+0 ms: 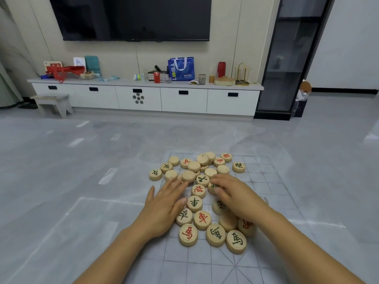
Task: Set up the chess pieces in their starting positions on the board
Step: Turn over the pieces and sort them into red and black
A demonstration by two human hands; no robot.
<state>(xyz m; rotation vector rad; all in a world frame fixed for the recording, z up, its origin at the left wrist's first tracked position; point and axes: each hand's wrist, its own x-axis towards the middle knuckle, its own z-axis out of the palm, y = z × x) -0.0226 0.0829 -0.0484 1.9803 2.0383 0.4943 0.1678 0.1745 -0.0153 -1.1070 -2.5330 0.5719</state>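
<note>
On the board (268,181), pieces (202,219) are touched by the flat, straight-fingered left hand (164,206); the right hand (235,194) is curled over some, grip unclear.

Board (266,181): thin, pale, gridded sheet, laid flat on the grey floor (82,160). Chess pieces (202,217): round wooden discs, heaped loosely over the board's left part; red or green characters are shown on some, blank faces on others, and a few are stacked. Left hand (166,203): laid flat with fingers straight against the heap's left edge. Right hand (233,193): fingers bent down over pieces; a grip cannot be told. Behind: white cabinet (184,99), blue bag (181,68), dark television (131,17), stool (53,102).
</note>
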